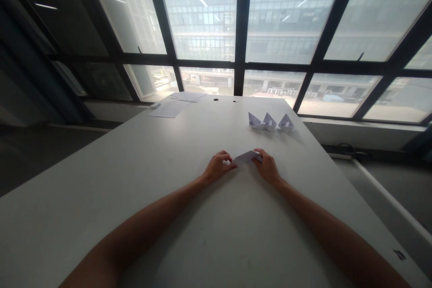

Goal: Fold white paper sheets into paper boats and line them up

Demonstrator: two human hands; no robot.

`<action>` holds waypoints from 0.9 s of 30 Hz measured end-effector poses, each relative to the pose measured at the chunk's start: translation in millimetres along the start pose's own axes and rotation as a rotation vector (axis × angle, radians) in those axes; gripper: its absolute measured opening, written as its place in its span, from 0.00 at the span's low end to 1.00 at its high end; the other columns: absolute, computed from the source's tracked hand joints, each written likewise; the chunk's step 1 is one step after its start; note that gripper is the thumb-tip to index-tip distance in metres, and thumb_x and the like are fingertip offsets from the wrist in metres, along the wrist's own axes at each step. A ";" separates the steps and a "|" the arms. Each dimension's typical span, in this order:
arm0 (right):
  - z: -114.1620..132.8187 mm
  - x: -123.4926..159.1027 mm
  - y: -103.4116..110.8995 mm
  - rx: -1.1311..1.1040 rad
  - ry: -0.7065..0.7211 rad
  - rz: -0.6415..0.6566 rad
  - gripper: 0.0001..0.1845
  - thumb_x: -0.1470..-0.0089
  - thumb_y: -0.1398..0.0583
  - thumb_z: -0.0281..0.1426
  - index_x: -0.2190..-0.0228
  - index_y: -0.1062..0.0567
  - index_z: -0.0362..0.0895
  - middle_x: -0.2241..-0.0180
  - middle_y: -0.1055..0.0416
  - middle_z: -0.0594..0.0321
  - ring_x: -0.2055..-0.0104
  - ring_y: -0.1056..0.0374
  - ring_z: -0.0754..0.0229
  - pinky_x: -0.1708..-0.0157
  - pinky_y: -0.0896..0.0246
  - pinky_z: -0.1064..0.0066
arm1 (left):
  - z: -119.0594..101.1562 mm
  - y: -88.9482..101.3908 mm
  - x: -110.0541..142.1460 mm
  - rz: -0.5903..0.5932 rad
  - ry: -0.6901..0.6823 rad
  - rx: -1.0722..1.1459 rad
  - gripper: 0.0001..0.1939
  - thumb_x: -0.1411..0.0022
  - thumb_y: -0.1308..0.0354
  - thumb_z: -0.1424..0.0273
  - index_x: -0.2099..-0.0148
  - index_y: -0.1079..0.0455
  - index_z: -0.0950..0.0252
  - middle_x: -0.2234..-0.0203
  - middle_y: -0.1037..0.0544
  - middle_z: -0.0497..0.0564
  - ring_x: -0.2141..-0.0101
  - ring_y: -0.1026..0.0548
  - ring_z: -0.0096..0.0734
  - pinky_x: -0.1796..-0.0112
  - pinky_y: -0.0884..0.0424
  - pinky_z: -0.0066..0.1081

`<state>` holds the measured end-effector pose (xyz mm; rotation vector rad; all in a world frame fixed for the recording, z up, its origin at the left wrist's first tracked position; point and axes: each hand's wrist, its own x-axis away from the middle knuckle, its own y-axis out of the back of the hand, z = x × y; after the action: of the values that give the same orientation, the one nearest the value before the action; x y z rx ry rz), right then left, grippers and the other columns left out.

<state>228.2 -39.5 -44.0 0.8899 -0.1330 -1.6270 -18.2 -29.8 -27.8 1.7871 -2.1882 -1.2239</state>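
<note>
A small folded piece of white paper [245, 157] lies on the white table [168, 180] between my two hands. My left hand [218, 166] pinches its left end with curled fingers. My right hand [267, 165] grips its right end, fingers closed over the fold. Both forearms stretch out over the table toward it.
Three finished paper boats [270, 122] stand in a row farther back on the right. Loose paper sheets [175, 104] and a small pen-like object [155, 105] lie at the far left edge. Two small dark holes [216, 99] mark the far end. Large windows stand behind.
</note>
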 end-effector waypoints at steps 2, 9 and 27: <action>0.6 0.1 0.1 -0.005 0.002 0.002 0.20 0.48 0.40 0.30 0.52 0.26 0.46 0.58 0.22 0.55 0.59 0.27 0.51 0.56 0.34 0.60 | 0.0 0.4 -0.4 0.002 0.027 0.034 0.13 0.44 0.34 0.59 0.69 0.22 0.64 0.70 0.23 0.51 0.70 0.27 0.30 0.67 0.34 0.28; 5.7 0.5 0.3 -0.044 0.022 0.018 0.18 0.48 0.39 0.31 0.54 0.25 0.47 0.62 0.22 0.59 0.62 0.27 0.53 0.61 0.35 0.64 | 1.4 2.4 -3.5 -0.042 0.198 0.242 0.15 0.43 0.37 0.58 0.62 0.18 0.65 0.73 0.19 0.50 0.71 0.25 0.33 0.69 0.33 0.28; -1.2 -13.8 10.0 -0.780 -0.478 -0.081 0.25 0.42 0.47 0.47 0.53 0.26 0.43 0.64 0.25 0.55 0.72 0.26 0.59 0.78 0.33 0.72 | 3.4 20.6 -10.7 -0.144 0.408 0.467 0.25 0.50 0.33 0.50 0.61 0.20 0.68 0.76 0.19 0.54 0.76 0.22 0.33 0.78 0.35 0.25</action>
<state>236.8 -29.6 -33.0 -0.0933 0.2044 -1.7383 -32.9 -18.7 -13.3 2.1466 -2.2419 -0.3125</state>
